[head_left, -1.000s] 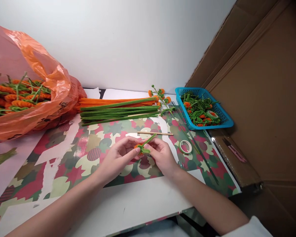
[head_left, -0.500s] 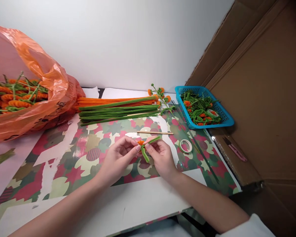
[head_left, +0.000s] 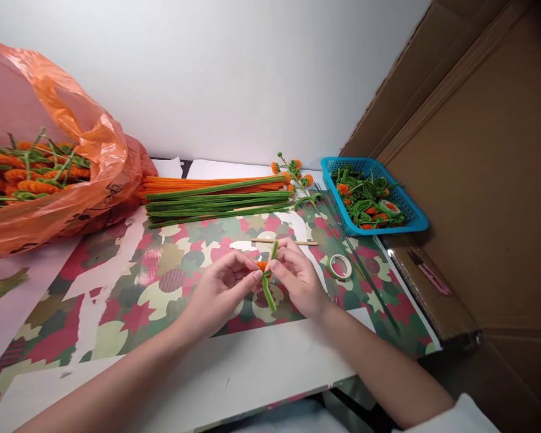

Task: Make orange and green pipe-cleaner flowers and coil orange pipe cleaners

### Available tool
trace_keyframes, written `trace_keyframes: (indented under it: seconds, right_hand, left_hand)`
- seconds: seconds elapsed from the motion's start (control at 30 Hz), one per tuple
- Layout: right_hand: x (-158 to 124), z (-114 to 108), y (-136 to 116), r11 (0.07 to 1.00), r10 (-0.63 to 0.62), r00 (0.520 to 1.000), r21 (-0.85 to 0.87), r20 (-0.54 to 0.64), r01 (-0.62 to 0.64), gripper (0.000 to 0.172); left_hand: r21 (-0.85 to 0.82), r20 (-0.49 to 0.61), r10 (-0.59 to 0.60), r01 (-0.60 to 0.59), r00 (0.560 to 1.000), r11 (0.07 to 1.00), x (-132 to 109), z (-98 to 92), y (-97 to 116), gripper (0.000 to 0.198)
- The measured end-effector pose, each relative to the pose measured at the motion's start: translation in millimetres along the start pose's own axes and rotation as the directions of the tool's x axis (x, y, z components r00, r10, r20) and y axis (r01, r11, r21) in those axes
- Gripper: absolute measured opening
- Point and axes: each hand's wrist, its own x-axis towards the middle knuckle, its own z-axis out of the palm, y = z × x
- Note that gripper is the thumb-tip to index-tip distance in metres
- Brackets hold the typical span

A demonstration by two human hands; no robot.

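My left hand point(head_left: 219, 287) and my right hand point(head_left: 297, 276) meet above the patterned sheet point(head_left: 162, 282), both pinching one small piece. That piece is a green pipe cleaner point(head_left: 268, 291) wrapped round a small orange bud point(head_left: 262, 265). One green end points up past my right fingers, the other hangs down between my hands. Just behind my fingers lies a thin wooden stick point(head_left: 283, 242). A roll of green tape point(head_left: 339, 266) rests to the right of my right hand.
A bundle of green and orange pipe cleaners point(head_left: 216, 195) lies at the back. An orange plastic bag point(head_left: 49, 174) of finished pieces fills the left. A blue basket point(head_left: 372, 201) and a flower sprig point(head_left: 297, 177) stand back right. Cardboard point(head_left: 478, 180) walls the right, beside a pink cutter point(head_left: 428, 273).
The green pipe cleaner has turned from slanting up-right to nearly upright, with a longer end hanging down. My right fingers have moved up round the bud.
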Motion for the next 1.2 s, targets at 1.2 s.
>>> trace_keyframes:
  seconds: [1.2]
  right_hand:
    - [-8,5,-5,0.875,-0.331,0.937,-0.408,-0.110,0.261,0.019]
  left_hand:
    - [-0.001,-0.039,-0.135,0.135,0.990,0.991,3,-5.8,3,0.027]
